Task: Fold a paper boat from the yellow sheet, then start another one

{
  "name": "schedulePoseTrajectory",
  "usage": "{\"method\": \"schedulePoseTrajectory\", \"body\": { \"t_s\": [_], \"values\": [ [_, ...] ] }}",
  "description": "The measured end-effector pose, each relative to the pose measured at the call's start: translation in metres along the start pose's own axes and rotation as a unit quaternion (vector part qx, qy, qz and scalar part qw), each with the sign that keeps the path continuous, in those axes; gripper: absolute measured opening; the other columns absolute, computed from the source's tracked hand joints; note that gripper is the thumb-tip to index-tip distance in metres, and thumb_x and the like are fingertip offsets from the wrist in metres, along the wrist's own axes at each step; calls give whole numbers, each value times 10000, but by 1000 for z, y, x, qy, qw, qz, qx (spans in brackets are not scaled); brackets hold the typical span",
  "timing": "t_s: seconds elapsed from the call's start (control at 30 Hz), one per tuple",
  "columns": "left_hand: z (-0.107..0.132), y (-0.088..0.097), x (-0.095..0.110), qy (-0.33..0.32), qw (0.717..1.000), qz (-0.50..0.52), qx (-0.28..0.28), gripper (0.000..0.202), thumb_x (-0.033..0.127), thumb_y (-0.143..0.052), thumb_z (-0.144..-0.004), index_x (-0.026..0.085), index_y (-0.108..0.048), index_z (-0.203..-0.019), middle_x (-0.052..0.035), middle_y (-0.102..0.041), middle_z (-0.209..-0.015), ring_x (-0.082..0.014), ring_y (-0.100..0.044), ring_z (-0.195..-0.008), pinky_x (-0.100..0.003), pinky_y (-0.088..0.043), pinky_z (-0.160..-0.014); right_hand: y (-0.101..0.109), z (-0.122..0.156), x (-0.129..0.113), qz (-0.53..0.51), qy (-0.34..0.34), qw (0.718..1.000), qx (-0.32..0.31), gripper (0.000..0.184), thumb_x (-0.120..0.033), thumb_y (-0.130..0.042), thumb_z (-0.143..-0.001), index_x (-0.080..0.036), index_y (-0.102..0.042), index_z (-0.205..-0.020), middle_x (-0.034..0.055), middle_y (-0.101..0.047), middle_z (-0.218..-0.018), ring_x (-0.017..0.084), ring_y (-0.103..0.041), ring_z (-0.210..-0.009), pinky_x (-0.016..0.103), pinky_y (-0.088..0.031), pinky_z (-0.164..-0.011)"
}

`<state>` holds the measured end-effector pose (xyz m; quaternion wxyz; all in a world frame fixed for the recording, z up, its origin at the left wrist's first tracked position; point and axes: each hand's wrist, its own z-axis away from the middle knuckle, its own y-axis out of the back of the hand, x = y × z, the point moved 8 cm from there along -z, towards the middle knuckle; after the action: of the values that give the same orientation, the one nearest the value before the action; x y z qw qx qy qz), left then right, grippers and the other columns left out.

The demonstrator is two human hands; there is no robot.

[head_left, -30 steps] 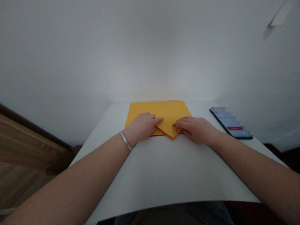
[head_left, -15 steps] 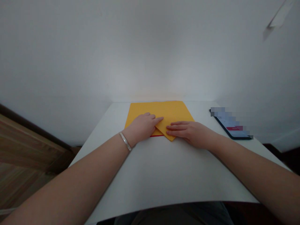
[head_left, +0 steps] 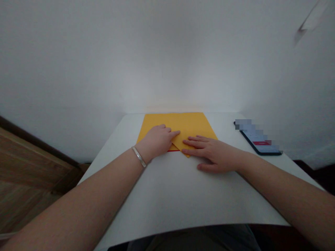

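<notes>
Yellow paper (head_left: 188,122) lies long axis 9-to-3; our left hand (head_left: 157,141) pins it at 9 o'clock, right hand (head_left: 217,155) at 3, fingers laid flat, grasping nothing.

Matt yellow paper (head_left: 183,123), smooth white table (head_left: 183,195)

Yellow paper (head_left: 180,123), red edge; white table (head_left: 183,188).

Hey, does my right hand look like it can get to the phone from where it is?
Probably yes. The right hand lies flat on the orange paper, and the phone lies on the table to its right, with only bare surface between them.
</notes>
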<state>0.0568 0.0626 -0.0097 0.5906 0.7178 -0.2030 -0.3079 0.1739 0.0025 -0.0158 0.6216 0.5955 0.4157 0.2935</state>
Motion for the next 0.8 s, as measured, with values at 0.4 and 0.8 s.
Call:
{"method": "schedulePoseTrajectory", "body": {
  "t_s": [0.4, 0.8],
  "values": [
    [2, -5, 23, -41, 996, 74, 35, 545, 414, -208, -989, 106, -364, -1410, -118, -340, -1489, -240, -264, -1388, -430, -182, -1131, 1, -9, 6, -51, 21, 998, -5, 605, -398, -550, -859, -237, -393, -1421, 56, -249, -1542, 248, -154, -1423, 456, -176, -1144],
    [4, -8, 31, -40, 996, 80, -29, 613, 510, -263, -953, 154, -287, -1451, -166, -289, -1503, -272, -258, -1394, -459, -131, -1130, 18, -3, 38, 61, -135, 986, 76, 354, -278, -433, -898, -181, -674, -1139, 77, -645, -1215, 209, -619, -1088, 365, -476, -968]
  ]
}}
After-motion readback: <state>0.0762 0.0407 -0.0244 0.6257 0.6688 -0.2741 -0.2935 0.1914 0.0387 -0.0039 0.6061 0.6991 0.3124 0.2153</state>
